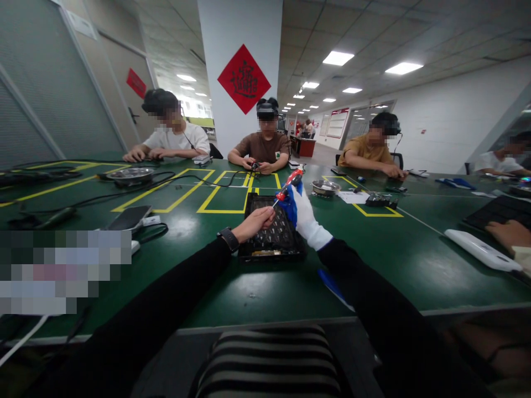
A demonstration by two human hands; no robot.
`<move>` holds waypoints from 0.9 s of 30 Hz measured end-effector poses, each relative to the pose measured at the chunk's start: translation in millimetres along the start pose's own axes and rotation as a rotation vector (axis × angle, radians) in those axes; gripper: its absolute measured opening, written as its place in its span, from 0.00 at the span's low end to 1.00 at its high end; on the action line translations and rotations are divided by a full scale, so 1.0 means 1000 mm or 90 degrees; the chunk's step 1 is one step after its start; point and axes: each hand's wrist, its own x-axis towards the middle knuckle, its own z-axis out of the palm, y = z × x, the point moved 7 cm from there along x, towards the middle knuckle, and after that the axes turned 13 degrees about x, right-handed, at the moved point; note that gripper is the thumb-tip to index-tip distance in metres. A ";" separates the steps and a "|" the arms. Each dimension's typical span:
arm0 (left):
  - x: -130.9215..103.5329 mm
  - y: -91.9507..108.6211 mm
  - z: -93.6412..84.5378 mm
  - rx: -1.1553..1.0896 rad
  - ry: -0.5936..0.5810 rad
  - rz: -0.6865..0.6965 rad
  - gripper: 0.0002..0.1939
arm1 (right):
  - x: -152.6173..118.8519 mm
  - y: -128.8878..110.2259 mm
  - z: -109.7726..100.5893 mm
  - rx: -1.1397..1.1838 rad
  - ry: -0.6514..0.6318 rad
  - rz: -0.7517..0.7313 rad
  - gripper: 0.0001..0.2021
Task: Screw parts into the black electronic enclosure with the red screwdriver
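My right hand (305,215), in a white glove with a blue palm, is closed round a screwdriver (293,181) with a red and black handle. The metal shaft slants down to the left, and its tip meets the fingers of my left hand (258,220). That hand is bare, with a dark watch at the wrist. Its fingers are pinched together at the tip; whatever lies between them is hidden. Beneath both hands lies a black rectangular case (271,257) with rows of small light marks inside and a brownish strip along its near side.
Yellow tape outlines mark the green table (215,293). A metal bowl (326,188) and black parts (381,201) lie to the right. A blue item (335,288) is beside my right forearm. A dark flat device (130,218) and cables lie left. Several people sit around the table.
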 end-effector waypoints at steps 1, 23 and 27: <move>-0.001 0.000 0.001 0.012 -0.007 -0.001 0.19 | -0.001 0.009 0.004 0.075 -0.005 0.046 0.19; -0.008 -0.002 0.004 0.334 -0.063 0.010 0.19 | -0.012 0.034 -0.010 0.297 0.084 0.144 0.08; -0.010 0.000 0.008 0.324 -0.096 0.022 0.18 | -0.013 0.039 -0.005 0.320 0.051 0.220 0.08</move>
